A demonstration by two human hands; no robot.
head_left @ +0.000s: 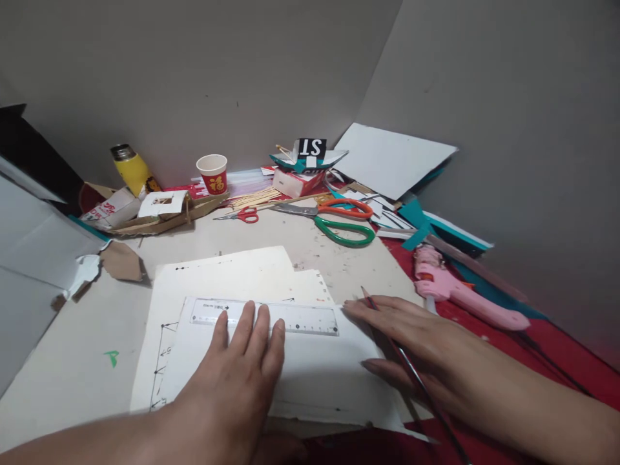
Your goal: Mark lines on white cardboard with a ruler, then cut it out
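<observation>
Table (72,381), grey wall (194,77) behind. White sheet (314,381), atop marked sheets (227,274). Clear ruler (310,320) across it, under spread fingers of left hand (239,381). Pencil (410,367), lodged in fingers of right hand (429,342). Hazard: uneven fingertip pressure could skew the ruler.

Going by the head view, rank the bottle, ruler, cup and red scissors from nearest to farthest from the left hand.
1. Ruler: under the fingers of the left hand.
2. Red scissors: ahead, past the paper.
3. Cup: behind the scissors, slightly left.
4. Bottle: far left, at the back.
</observation>
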